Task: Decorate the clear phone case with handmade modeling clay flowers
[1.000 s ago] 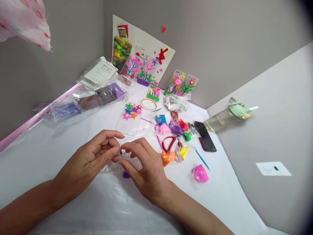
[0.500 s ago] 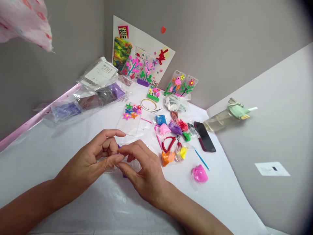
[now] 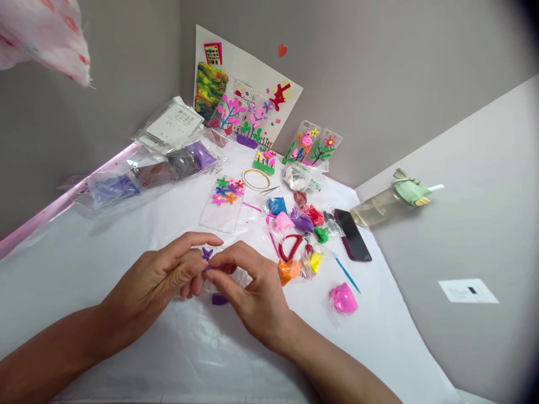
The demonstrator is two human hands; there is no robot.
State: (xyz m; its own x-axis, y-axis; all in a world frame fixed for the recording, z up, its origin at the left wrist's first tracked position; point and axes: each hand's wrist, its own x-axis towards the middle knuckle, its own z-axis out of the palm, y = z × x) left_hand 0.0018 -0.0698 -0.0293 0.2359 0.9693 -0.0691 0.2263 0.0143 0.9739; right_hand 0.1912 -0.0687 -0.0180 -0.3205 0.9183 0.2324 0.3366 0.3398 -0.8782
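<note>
My left hand (image 3: 177,266) and my right hand (image 3: 250,286) meet over the near part of the table, fingertips together. A small purple clay piece with petal-like points (image 3: 207,253) shows above the left fingers. More purple clay is just visible where the right thumb and index finger pinch, partly hidden by the fingers. Under the hands lies a clear plastic sheet or bag, with a dark purple clay lump (image 3: 219,299) beside it. Just beyond stands a clear phone case (image 3: 219,216), lying flat, with colourful clay flowers (image 3: 227,191) on its upper part.
To the right are bagged clay lumps, including orange (image 3: 288,271) and pink (image 3: 343,298), red-handled scissors (image 3: 290,247), a blue stick (image 3: 348,275), a phone (image 3: 353,235) and a bottle (image 3: 379,205). Plastic packets (image 3: 155,168) lie at back left; decorated cases (image 3: 303,143) lean on the wall.
My left hand has turned and its fingers have curled, so the pointed purple clay piece shows more. The dark purple lump below is also less covered.
</note>
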